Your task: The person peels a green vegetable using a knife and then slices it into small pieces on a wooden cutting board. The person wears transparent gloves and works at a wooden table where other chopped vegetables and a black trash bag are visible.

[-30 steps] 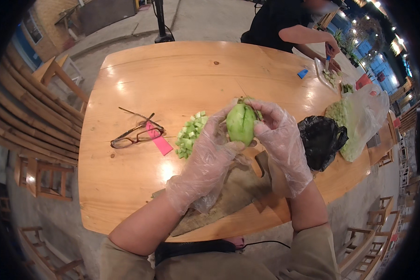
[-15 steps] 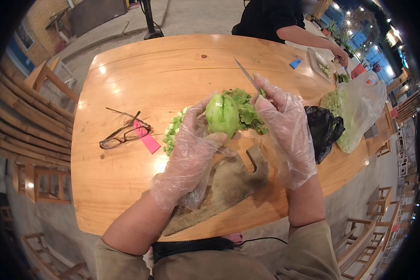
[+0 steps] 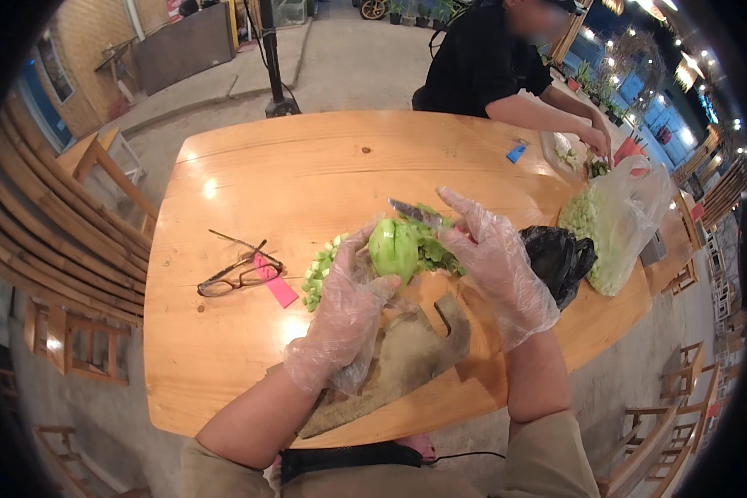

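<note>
In clear plastic gloves, both my hands are raised above the wooden table. My left hand is wrapped round a pale green chayote, which has lengthwise furrows and stands upright. My right hand grips a knife; its handle is hidden in the fingers and its blade points left, just above the chayote. Behind them lie green leafy vegetables. Diced pale green pieces are heaped to the left of my left hand. Below my hands lies a worn wooden cutting board with a cut-out handle.
Eyeglasses and a pink strip lie at left. On the right are a black plastic bag and a clear bag of light green vegetables. Across the table, a person in black works over a clear tray.
The knife has swung from pointing up and away to lying flatter, nearer the chayote. My view has tilted up, so the table sits lower and more of the other person shows.
</note>
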Tool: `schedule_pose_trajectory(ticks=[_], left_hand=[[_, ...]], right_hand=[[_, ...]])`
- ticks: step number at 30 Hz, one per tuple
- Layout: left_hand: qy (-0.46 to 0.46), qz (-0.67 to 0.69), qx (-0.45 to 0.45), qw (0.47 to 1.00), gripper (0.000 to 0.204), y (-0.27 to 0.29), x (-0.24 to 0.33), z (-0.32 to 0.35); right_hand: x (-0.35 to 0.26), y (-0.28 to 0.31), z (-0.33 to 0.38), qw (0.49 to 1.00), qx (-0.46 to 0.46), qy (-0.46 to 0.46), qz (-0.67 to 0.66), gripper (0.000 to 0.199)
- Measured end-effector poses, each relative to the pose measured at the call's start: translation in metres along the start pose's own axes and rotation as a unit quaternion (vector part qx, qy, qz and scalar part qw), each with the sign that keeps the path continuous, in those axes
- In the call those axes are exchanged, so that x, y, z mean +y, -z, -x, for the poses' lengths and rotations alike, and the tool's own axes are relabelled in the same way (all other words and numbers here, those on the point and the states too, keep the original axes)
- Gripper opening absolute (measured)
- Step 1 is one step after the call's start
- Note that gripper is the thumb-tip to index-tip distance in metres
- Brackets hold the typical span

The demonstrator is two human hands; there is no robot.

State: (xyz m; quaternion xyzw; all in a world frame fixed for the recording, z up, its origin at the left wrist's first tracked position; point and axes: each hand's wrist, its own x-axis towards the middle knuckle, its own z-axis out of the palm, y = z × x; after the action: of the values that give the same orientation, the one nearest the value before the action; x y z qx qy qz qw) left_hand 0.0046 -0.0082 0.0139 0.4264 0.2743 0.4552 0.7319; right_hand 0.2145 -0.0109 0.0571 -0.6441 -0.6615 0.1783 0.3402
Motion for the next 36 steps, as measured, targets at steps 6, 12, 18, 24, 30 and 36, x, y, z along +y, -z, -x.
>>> schedule_pose_trajectory(ticks=[6, 12, 18, 24, 30, 36], left_hand=[[-0.017, 0.013, -0.010, 1.000, 0.066, 0.000, -0.003, 0.001], [0.005, 0.042, 0.012, 0.999, 0.064, 0.002, -0.001, 0.002], [0.011, 0.033, 0.023, 0.999, 0.064, -0.007, 0.000, 0.000], [-0.009, 0.032, 0.026, 0.999, 0.063, 0.001, -0.003, 0.001], [-0.041, 0.088, 0.093, 0.991, 0.056, 0.000, -0.005, -0.002], [-0.157, 0.121, 0.126, 0.972, 0.062, 0.004, -0.001, 0.000]], right_hand=[[0.002, 0.002, -0.002, 0.999, -0.020, 0.005, -0.040, 0.046], [-0.009, 0.004, -0.003, 0.991, -0.032, -0.069, -0.113, 0.039], [0.006, 0.004, -0.003, 0.980, -0.009, -0.068, -0.188, 0.035], [0.010, 0.001, -0.005, 0.983, 0.016, -0.043, -0.178, 0.036], [0.006, 0.006, 0.002, 0.976, -0.042, -0.035, -0.209, 0.038], [0.014, 0.001, 0.004, 0.928, -0.217, -0.086, -0.292, 0.061]])
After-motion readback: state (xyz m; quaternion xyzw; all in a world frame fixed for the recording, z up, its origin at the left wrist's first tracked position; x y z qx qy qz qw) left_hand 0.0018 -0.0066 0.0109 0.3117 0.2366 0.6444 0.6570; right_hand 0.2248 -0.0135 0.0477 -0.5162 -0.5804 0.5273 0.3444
